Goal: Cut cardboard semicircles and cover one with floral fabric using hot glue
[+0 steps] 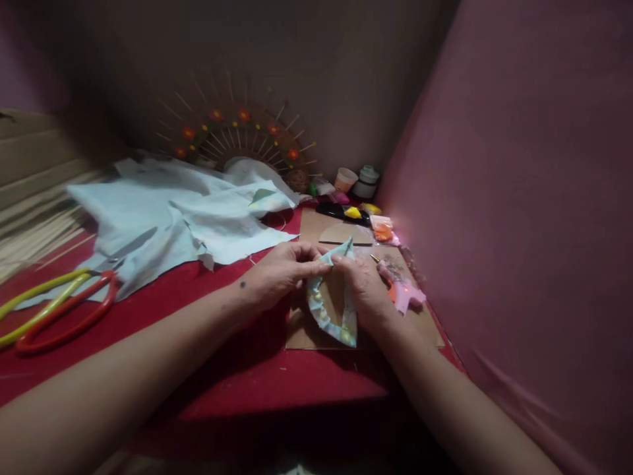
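Note:
Between my two hands is a half-round cardboard piece (332,297) with light blue patterned fabric folded over its edges; bare brown board shows in its middle. My left hand (291,269) pinches the fabric at the upper left edge, thumb and fingers closed. On the right side, my right hand (364,287) grips the piece, its thumb pressing near the top corner. Some of its fingers are hidden behind the piece. Beneath lies a flat cardboard sheet (306,333). A pink glue gun (408,295) rests on that sheet, just right of my right hand.
Light blue fabric (148,198) spreads over the red tabletop (237,369) at left, with red-and-yellow-handled scissors (79,307) on it. Behind stand a flowered stick fan (242,125), a cup (345,179) and a jar (366,181). Another half-round cardboard (346,233) lies on the sheet. A pink wall borders the right.

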`<state>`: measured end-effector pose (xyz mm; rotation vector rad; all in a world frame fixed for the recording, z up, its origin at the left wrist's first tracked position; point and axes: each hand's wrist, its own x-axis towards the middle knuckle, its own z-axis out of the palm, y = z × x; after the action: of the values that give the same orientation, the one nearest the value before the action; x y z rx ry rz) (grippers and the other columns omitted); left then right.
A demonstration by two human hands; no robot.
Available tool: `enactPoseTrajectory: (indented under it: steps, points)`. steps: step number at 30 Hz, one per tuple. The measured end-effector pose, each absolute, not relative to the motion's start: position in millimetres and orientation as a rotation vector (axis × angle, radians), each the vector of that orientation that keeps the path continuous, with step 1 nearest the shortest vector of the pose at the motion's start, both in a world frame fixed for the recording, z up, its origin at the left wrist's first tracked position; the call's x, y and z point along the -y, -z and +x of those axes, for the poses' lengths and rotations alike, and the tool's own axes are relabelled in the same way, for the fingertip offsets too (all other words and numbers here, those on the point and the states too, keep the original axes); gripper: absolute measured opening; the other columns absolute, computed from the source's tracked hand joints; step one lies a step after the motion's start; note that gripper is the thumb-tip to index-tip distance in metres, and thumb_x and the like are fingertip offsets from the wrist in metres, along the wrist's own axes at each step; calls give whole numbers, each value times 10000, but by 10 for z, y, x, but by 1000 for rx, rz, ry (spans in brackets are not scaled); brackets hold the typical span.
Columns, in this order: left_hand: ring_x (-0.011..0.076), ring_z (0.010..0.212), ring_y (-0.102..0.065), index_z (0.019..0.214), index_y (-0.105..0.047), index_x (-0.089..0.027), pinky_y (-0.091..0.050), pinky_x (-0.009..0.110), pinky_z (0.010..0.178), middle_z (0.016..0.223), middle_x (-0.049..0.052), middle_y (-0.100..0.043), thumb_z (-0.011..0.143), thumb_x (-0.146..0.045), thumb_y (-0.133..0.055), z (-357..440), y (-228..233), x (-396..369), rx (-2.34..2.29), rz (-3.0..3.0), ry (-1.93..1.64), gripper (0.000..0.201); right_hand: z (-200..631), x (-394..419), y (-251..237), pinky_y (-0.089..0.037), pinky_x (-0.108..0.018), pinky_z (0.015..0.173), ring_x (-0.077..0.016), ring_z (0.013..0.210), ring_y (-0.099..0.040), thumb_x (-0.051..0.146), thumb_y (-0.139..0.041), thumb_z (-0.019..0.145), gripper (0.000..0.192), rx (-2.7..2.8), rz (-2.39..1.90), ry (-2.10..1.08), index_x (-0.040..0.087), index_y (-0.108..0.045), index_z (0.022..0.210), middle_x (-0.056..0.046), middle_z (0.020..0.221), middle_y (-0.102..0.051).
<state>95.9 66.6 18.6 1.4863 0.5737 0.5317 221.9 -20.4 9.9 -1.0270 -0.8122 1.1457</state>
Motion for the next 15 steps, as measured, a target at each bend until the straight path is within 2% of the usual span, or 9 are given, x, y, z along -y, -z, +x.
enactPoseTrajectory:
  steps: [3, 6, 10, 13, 15]
  points:
    - [111, 575, -528, 753, -634, -148, -402, 241, 538, 682, 3, -625, 662, -356, -760, 967, -168, -665, -572, 1522, -539, 259, 2226, 199, -73, -493, -269, 652, -161, 651, -659, 406, -708, 774, 262, 856, -1023, -1129, 169, -730, 886, -14, 713, -713]
    - [147, 703, -597, 757, -630, -151, -470, 267, 631, 785, 25, -668, 633, -321, -780, 977, -143, -671, -557, 1547, -547, 259, 2229, 192, -73, -480, -247, 645, -133, 621, -626, 328, -708, 751, 163, 847, -1095, -1081, 179, -717, 814, 13, 680, -689]
    - [129, 629, -572, 725, -590, -161, -452, 254, 588, 704, -5, -627, 580, -302, -821, 946, -163, -727, -550, 1583, -473, 307, 2217, 205, -132, -429, -229, 580, -105, 539, -540, 275, -655, 750, 104, 879, -1203, -1037, 185, -654, 700, 46, 588, -610]
    - [132, 600, -564, 803, -582, -174, -442, 256, 555, 709, -9, -621, 648, -404, -800, 900, -225, -778, -621, 1694, -514, 352, 2200, 230, -182, -434, -248, 613, -123, 575, -550, 278, -607, 770, 106, 965, -1265, -1022, 189, -648, 730, 35, 616, -616]
    - [137, 656, -578, 868, -613, -171, -456, 263, 599, 768, 7, -637, 737, -474, -726, 882, -271, -787, -663, 1828, -663, 350, 2191, 247, -188, -423, -252, 609, -131, 596, -547, 305, -608, 772, 126, 1000, -1353, -999, 187, -637, 738, 27, 639, -614]
